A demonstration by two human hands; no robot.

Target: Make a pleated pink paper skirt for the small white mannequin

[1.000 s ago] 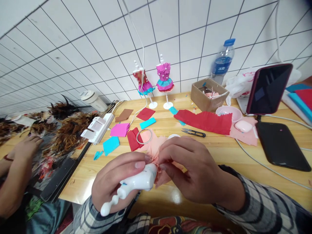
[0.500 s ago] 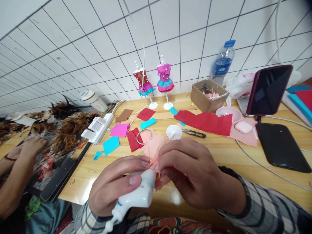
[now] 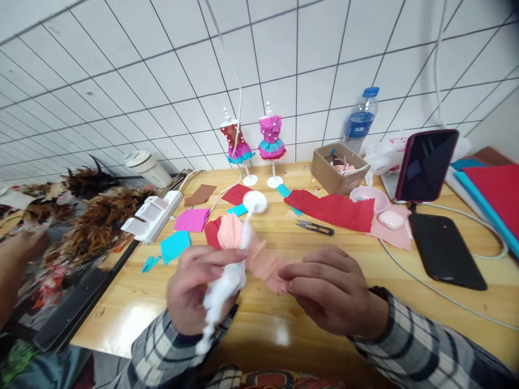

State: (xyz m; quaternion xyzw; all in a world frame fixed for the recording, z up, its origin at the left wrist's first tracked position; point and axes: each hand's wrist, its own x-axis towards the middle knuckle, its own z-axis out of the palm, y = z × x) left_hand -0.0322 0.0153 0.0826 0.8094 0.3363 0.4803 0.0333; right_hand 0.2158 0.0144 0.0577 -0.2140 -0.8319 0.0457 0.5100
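Observation:
A small white mannequin (image 3: 229,283), blurred, is gripped in my left hand (image 3: 194,289), its round base up and away from me and its neck end toward me. The thumb and fingers of my right hand (image 3: 332,286) pinch one end of a peach crepe strip (image 3: 265,262), which stretches leftward to the mannequin. Beyond my left hand more peach paper (image 3: 230,231) overlaps a red piece (image 3: 212,233). Black thread snips (image 3: 315,227) lie past my right hand, near a long red crepe strip (image 3: 332,209).
Two dressed mannequins (image 3: 239,143) (image 3: 272,138) stand by the tiled wall. Rightward are a cardboard box (image 3: 338,175), bottle (image 3: 360,121), pink bowl (image 3: 379,199), propped phone (image 3: 427,165) and black phone (image 3: 446,251). A power strip (image 3: 156,219), feathers (image 3: 101,216) and another person's arm (image 3: 20,259) are left.
The mannequin has turned in my left hand, its base now farther left. My right hand has moved away from it, drawing the peach strip out between them. The view has shifted slightly.

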